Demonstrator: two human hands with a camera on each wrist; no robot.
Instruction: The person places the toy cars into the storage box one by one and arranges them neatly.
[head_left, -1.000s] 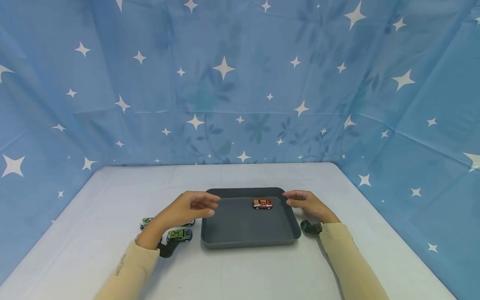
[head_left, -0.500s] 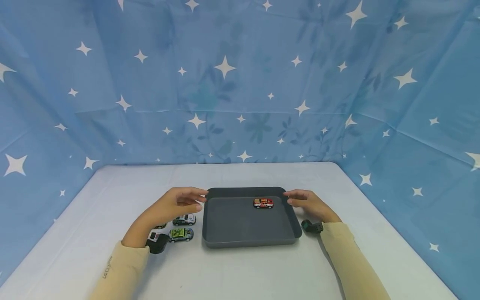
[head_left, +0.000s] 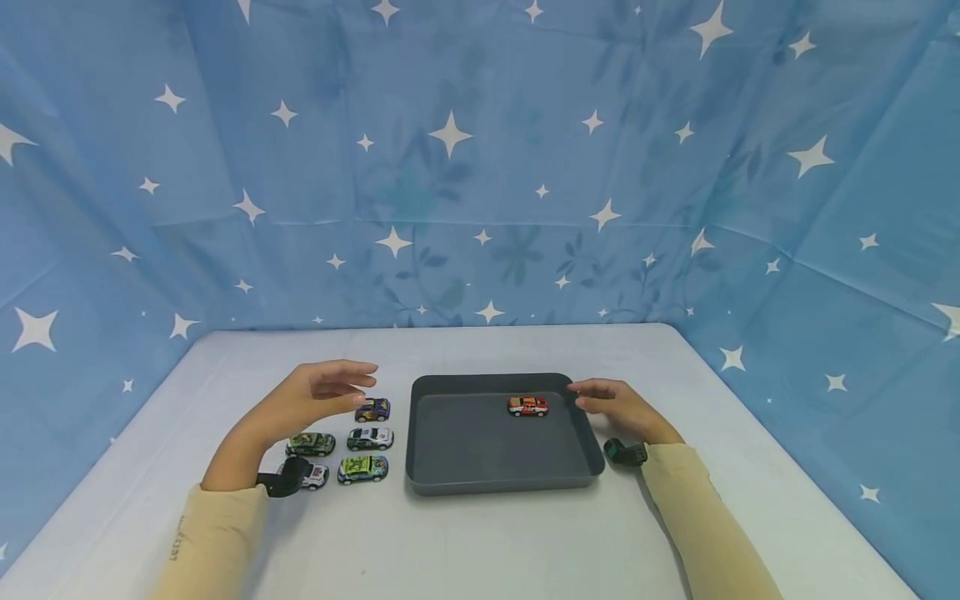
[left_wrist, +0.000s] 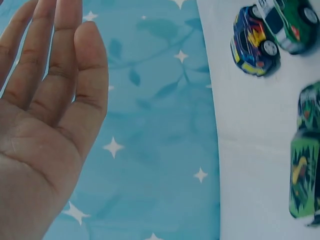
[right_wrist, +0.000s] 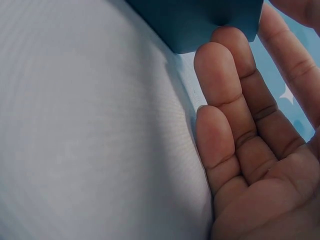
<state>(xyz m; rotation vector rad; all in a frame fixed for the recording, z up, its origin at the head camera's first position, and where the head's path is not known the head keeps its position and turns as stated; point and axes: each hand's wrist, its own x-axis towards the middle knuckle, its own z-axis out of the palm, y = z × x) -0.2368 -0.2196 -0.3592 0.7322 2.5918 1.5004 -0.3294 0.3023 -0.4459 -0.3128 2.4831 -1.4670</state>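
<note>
My left hand [head_left: 318, 396] hovers over the left part of the table, palm turned inward, holding nothing. Its fingers are loosely extended in the left wrist view. Closest to its fingertips is a dark blue toy car [head_left: 372, 409] with yellow markings. Below the hand stand a green camouflage toy car [head_left: 310, 443], a white-and-green toy car [head_left: 370, 438], a yellow-green toy car [head_left: 363, 468] and a white toy car [head_left: 315, 476], partly hidden by the wrist camera. My right hand [head_left: 622, 408] rests with relaxed fingertips at the right wall of the grey tray [head_left: 495, 483]. Inside sits a red-and-orange toy car [head_left: 528, 406].
A white cloth covers the table [head_left: 480, 550]. Behind it and along both sides hangs a blue star-patterned curtain [head_left: 480, 167]. The tray stands just right of the grouped cars.
My left hand has drawn back left from the tray's left rim, uncovering the toy cars beneath it. The right hand and the red-and-orange toy car have stayed in place.
</note>
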